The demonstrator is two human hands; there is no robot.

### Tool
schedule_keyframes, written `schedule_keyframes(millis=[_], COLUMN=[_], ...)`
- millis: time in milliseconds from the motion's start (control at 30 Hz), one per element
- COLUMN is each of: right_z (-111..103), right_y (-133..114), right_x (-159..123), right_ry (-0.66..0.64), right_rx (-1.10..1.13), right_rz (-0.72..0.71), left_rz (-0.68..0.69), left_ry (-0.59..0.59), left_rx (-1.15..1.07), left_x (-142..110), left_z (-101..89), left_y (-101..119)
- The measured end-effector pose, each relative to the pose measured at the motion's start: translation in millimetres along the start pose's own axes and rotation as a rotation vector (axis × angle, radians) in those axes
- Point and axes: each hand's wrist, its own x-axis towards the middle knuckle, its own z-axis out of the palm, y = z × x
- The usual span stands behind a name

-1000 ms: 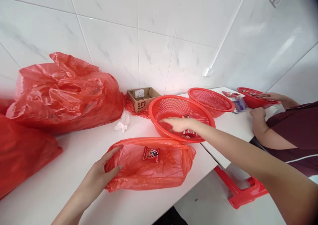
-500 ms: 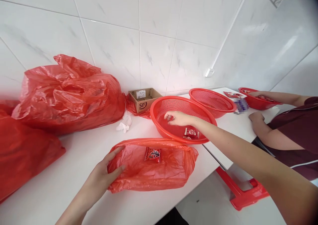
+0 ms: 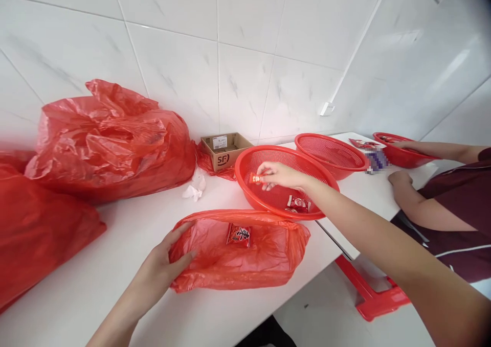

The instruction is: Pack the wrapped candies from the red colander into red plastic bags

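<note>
My left hand [image 3: 164, 262] grips the left end of a red plastic bag [image 3: 238, 280], which lies with its mouth spread wide. Inside that bag rests one small red snack packet [image 3: 238, 235] with dark and white lettering. Over the near red mesh basket [image 3: 245, 191], my right hand [image 3: 282, 176] pinches a small red-orange packet [image 3: 256, 178] between thumb and fingers. More red-and-white packets [image 3: 298, 203] lie at the basket's near right side, partly hidden behind the rim.
Large stuffed red bags [image 3: 115, 147] stand at the left. A small cardboard box [image 3: 226, 155] and crumpled white tissue [image 3: 195, 186] sit behind. A second basket [image 3: 330, 155] stands to the right. Beyond it, a co-worker's arm [image 3: 456, 150] reaches into another basket [image 3: 406, 155]. Below is a red stool [image 3: 370, 306].
My right hand has come up slightly inside the basket, and a small red-orange packet now shows in its fingers. My left hand keeps its hold on the bag. The view has shifted slightly.
</note>
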Motion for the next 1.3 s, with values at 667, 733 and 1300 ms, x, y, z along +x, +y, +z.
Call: schedule_keyframes(millis=[667, 733, 1300], right_z=[42, 9, -25], right_y=[-63, -49, 7], right_x=[-49, -46, -50], right_ry=[-0.122, 0.013, -0.120], right_rx=[0.150, -0.006, 0.158], right_rz=[-0.024, -0.042, 0.144], left_rz=[-0.016, -0.025, -0.012], left_ry=[-0.019, 0.009, 0.042], left_rx=[-0.061, -0.023, 0.057], left_x=[-3, -5, 1], left_z=[3.3, 4.9, 5.7], left_y=[-1, 0, -10])
